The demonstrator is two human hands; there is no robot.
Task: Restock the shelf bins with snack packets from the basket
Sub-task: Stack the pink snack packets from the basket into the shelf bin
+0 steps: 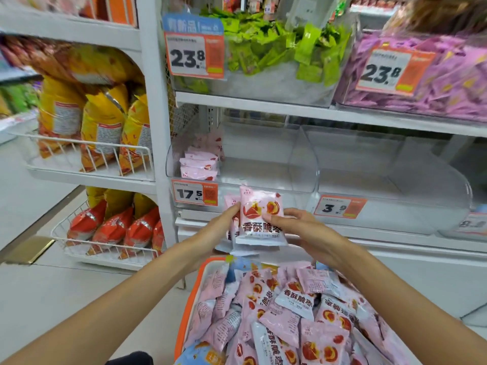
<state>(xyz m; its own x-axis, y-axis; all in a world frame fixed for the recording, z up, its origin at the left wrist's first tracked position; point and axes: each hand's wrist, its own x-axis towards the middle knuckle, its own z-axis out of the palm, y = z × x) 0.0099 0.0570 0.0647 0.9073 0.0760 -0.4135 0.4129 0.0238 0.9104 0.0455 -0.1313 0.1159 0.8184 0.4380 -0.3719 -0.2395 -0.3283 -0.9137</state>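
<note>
1. The left hand [224, 219] and the right hand [297, 227] together hold a small stack of pink snack packets [259, 219] upright, above the far rim of the basket and just in front of the lower shelf.
2. The left hand's fingers [233, 208] curl round the left edge of the stack; the right hand's fingers [274, 218] lie across the front packet, with the thumb along its upper right edge, gripping it.
3. The front packet is pink with red fruit pictures and dark lettering; at least two more packets show behind and below it.
4. The orange basket [188, 299] sits near, at the bottom centre, heaped with the same pink packets [279, 312], plus a few pale blue ones at its near left and far edges.
5. The clear shelf bin [303, 164] directly beyond the hands carries an orange price tag [195, 193] reading 17.5; a short pile of matching pink packets [199, 164] lies in its left corner.
6. To its right, a second clear bin [395, 175] bears a tag [340, 206] reading 3.9.
7. On the shelf above, one bin holds green packets [276, 46] and another on the right holds purple packets [421, 75]; each is tagged 23.8.
8. At far left, wire racks [87, 154] hold upright yellow bags [102, 122], with orange-red bags [113, 227] on the rack below.
</note>
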